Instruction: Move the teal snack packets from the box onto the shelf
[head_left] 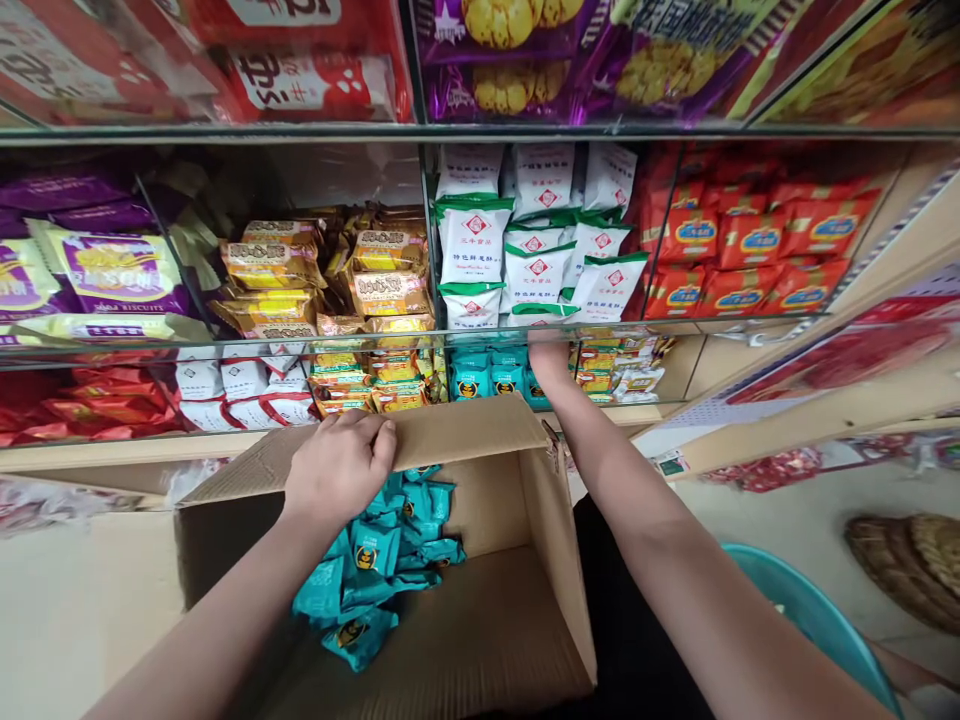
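My left hand [341, 465] is closed over the upper flap of an open cardboard box [480, 435]. Teal packets [375, 550] lie in a loose pile inside, toward the box's left side. My right hand [550, 360] reaches into the lower shelf compartment, beside a row of similar teal packets [487, 375]. Its fingers are hidden behind the shelf edge and the white-and-green packets, so whether it holds anything does not show.
Above the teal row stand white-and-green packets [536, 265]. Red packets [750, 245] are to their right, gold-brown ones [390, 290] to their left. Glass strips [300, 345] edge the shelves. A teal basin [817, 610] and woven items [907, 560] are at the lower right.
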